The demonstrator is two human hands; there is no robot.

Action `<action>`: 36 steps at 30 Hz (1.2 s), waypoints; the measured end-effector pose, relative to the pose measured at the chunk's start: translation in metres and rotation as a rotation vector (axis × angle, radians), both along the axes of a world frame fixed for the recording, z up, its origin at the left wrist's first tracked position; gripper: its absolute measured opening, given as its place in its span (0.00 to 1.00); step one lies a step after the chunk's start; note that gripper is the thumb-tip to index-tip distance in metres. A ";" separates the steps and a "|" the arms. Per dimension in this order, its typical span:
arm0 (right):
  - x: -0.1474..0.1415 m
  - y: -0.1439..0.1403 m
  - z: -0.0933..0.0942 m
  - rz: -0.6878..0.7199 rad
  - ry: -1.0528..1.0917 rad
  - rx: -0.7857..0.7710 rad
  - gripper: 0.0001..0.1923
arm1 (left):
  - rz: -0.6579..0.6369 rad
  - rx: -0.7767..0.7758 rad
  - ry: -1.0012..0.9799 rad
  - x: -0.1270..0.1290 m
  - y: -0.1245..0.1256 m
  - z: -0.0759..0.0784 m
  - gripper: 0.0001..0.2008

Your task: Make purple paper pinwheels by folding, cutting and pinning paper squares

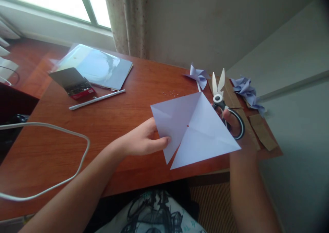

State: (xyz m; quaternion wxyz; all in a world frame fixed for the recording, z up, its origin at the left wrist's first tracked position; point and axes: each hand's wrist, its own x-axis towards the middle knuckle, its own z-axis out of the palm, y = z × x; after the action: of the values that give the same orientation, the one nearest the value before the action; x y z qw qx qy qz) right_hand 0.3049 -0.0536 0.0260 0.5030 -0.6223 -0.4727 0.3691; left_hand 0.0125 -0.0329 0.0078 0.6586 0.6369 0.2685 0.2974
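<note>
The paper hangs over the near edge of the table, one corner toward the person and one pointing far. The left hand pinches its left side, thumb on top and the other fingers mostly out of sight beneath. The right hand, just beyond the right side, grips the scissors by the handles; the blades stand apart and point far, away from the sheet.

The step in hand looks like slitting the corners toward the middle. One slit runs in from the near corner and seems to stop short of the reddish dot, which is right: cutting through it would likely weaken the centre. For another corner, it would be best to turn the sheet rather than twist the right wrist, follow the crease, and finish with small snips. The left thumb should keep well off the blade line, pinching firmly enough that the thin sheet does not buckle. The pinwheel at the far side gives a handy model for slit depth.
</note>
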 end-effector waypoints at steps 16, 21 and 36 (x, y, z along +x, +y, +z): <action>-0.035 -0.019 -0.014 -0.018 0.208 0.010 0.18 | 0.409 -0.321 -0.105 0.011 0.016 -0.014 0.10; -0.057 -0.010 -0.024 -0.223 0.344 0.126 0.20 | 0.420 -0.505 -0.258 0.015 0.016 -0.019 0.22; -0.105 -0.013 -0.028 -0.327 0.335 0.113 0.16 | 0.417 -0.352 -0.008 0.034 -0.009 -0.016 0.16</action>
State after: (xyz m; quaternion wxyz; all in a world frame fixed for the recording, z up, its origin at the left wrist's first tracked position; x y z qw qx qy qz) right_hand 0.2001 -0.0666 -0.0019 0.6616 -0.5914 -0.2955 0.3539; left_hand 0.0464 -0.0417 -0.0084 0.6846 0.4425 0.4388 0.3780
